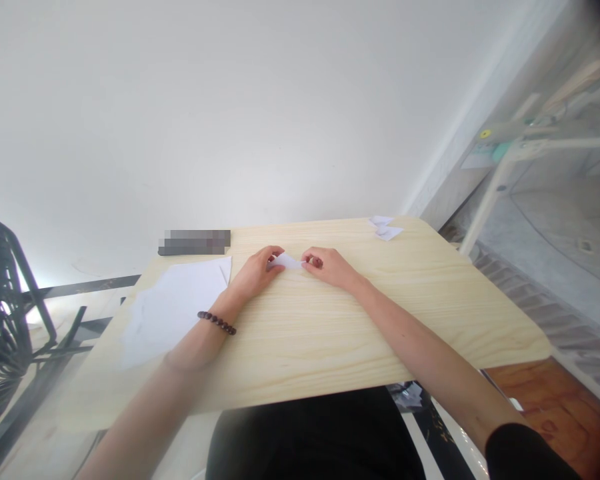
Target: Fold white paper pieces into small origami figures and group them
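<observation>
A small piece of folded white paper (289, 261) is held between my two hands, low over the middle of the table (310, 333). My left hand (258, 272) grips its left end between thumb and fingers; a dark beaded bracelet (217, 323) circles that wrist. At the paper's right tip, my right hand (326, 264) pinches with thumb and forefinger, the other fingers curled. Beside my left forearm lie white paper sheets (173, 303), partly covered by that arm. The fine folds of the held paper are too small to make out.
Two small folded papers (389, 233) lie at the table's back right. A dark, pixelated object (195, 243) rests at the back left. Behind the table rises a white wall (280, 120). A black chair (10, 300) stands at left, a white metal frame (495, 180) at right.
</observation>
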Demonstrator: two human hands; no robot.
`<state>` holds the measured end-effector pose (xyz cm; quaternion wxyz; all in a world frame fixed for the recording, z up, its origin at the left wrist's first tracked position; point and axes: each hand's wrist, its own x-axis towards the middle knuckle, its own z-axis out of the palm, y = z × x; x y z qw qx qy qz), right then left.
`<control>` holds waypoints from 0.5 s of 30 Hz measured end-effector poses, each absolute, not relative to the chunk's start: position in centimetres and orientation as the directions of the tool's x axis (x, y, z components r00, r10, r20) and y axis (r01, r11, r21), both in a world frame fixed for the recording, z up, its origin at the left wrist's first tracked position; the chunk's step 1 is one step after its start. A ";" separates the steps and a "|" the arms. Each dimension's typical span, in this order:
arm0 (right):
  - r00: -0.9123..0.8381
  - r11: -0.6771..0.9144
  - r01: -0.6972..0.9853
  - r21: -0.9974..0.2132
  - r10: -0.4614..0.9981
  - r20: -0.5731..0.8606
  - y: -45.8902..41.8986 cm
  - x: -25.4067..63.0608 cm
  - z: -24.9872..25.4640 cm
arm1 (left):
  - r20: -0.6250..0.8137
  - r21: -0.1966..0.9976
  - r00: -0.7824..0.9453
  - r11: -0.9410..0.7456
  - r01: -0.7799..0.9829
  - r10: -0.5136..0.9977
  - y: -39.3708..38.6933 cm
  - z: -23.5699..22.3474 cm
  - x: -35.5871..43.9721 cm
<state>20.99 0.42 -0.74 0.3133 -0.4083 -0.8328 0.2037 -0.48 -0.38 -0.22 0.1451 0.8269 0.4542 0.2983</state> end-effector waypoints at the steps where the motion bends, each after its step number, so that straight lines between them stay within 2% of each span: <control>1: -0.473 0.582 0.547 -0.602 0.808 0.352 0.4 21.0 -0.7 | 0.342 0.518 0.408 -0.533 0.669 0.846 -0.4 -0.2 -0.5; 10: -0.518 0.681 0.513 -0.522 0.731 0.445 0.5 20.8 -0.5 | 0.300 0.455 0.407 -0.505 0.734 0.863 -1.1 0.6 0.0; 15: -0.476 0.665 0.529 -0.527 0.747 0.464 0.9 21.2 -0.5 | 0.312 0.499 0.379 -0.490 0.715 0.871 -1.2 0.9 -0.1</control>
